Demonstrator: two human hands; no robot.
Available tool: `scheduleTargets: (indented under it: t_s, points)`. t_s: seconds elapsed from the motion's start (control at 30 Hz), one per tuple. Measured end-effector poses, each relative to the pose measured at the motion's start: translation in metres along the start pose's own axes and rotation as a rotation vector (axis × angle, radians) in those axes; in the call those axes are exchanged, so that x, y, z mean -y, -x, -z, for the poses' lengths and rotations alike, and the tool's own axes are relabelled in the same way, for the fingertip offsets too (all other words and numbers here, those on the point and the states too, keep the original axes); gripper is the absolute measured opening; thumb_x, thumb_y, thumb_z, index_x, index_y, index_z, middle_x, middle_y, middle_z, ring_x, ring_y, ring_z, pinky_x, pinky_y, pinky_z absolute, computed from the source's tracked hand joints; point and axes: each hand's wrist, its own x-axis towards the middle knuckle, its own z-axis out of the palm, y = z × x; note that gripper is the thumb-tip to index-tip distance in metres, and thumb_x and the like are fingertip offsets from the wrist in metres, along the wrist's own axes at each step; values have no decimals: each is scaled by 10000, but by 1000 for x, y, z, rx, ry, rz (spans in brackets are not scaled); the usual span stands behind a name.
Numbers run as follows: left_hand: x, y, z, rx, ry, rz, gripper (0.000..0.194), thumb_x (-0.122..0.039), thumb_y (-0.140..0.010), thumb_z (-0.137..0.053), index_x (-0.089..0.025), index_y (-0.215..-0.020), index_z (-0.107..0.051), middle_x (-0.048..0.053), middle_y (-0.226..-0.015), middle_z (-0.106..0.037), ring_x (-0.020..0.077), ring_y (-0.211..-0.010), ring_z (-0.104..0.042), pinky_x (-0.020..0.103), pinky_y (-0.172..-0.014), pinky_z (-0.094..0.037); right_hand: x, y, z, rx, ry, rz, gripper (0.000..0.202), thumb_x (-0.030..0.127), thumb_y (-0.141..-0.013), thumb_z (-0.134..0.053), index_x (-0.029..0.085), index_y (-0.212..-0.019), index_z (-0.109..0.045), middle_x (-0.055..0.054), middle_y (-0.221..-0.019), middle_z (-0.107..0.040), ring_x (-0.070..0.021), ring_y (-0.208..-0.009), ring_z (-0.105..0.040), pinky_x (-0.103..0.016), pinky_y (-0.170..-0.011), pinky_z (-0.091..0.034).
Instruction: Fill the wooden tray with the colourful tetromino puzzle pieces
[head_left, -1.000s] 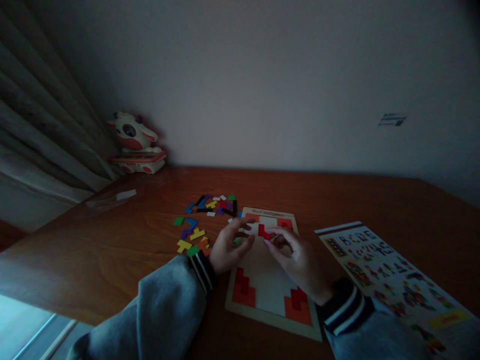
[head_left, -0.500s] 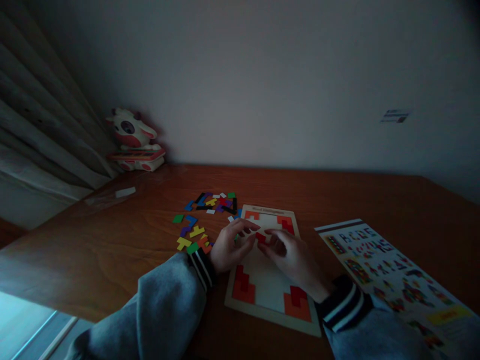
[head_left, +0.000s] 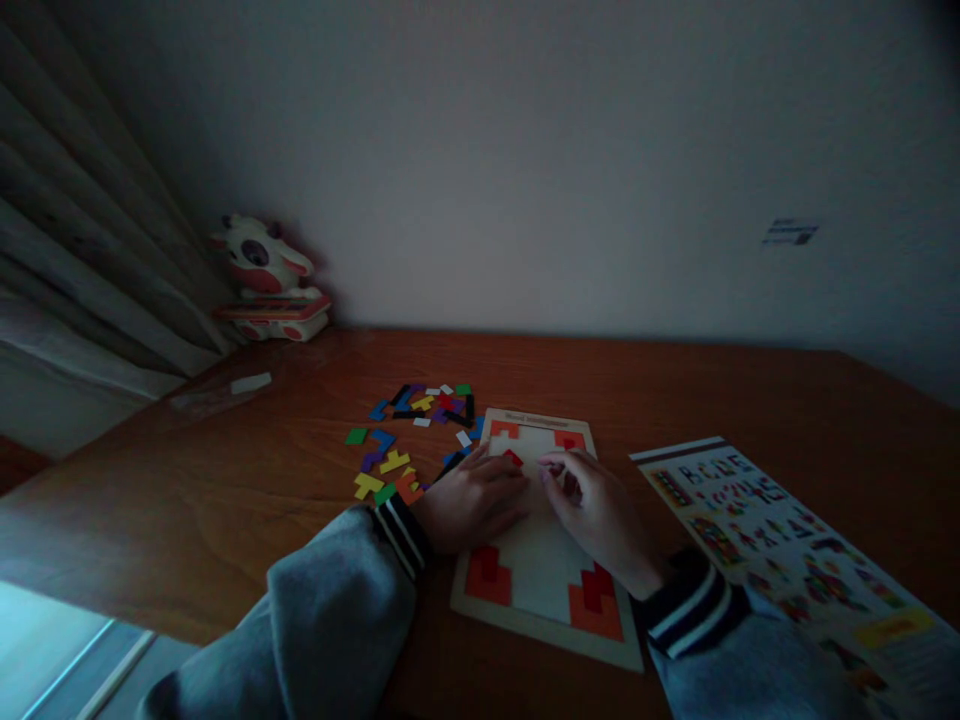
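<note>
Left grip point(head_left: 476, 505): palm down over the left side of the puzzle board point(head_left: 540, 628), fingers laid close together; a red piece point(head_left: 512, 458) shows just beyond those fingers, over the board's pale floor; whether the grip is closed on it cannot be told. Right grip point(head_left: 604, 515): over the board's right side, a little apart from the left grip; thumb and forefinger bent towards each other near the tips; whether anything is pinched there cannot be told.

Below and between the two grips, the board's near corners each hold red and orange pieces point(head_left: 592, 620); further such pieces fill the far corners, beyond the grips. Left of and beyond the left grip, loose coloured pieces point(head_left: 394, 461) lie scattered on the worktop point(head_left: 225, 500); right of the right grip lies a printed sheet point(head_left: 780, 560); well beyond the left grip, to its left, sits a cow-shaped toy point(head_left: 266, 265).
</note>
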Motion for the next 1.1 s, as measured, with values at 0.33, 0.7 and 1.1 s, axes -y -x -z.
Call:
scheduleTargets:
  t_s: [0.33,0.7,1.1]
  points:
    - [13,2,2,-63,-152,152,448,-481,-1000,-440,-197,-1320,-571,103,-1318,-620,264,-1243,-545,509,-1141,-336,-3,0,1,32,24,17,180,289,-937,-500,211,-1010,-645,-43,-929,-667,-149,-689,-619,-299,-674,-510]
    - [14,3,1,-15,-96,71,415,-438,-1004,-446,-208,-1326,-572,106,-1326,-599,266,-1273,-507,464,-1106,-389,1,0,2,66,7,22,183,293,-945,-487,211,-975,-647,-53,-948,-664,-153,-717,-620,-306,-685,-511]
    - [13,5,-2,-41,-190,131,388,-440,-1007,-436,-236,-1300,-588,89,-1440,-537,291,-1351,-436,599,-1153,-210,1,1,2,92,17,15,173,283,-945,-492,219,-959,-652,-38,-932,-663,-148,-698,-626,-289,-673,-509]
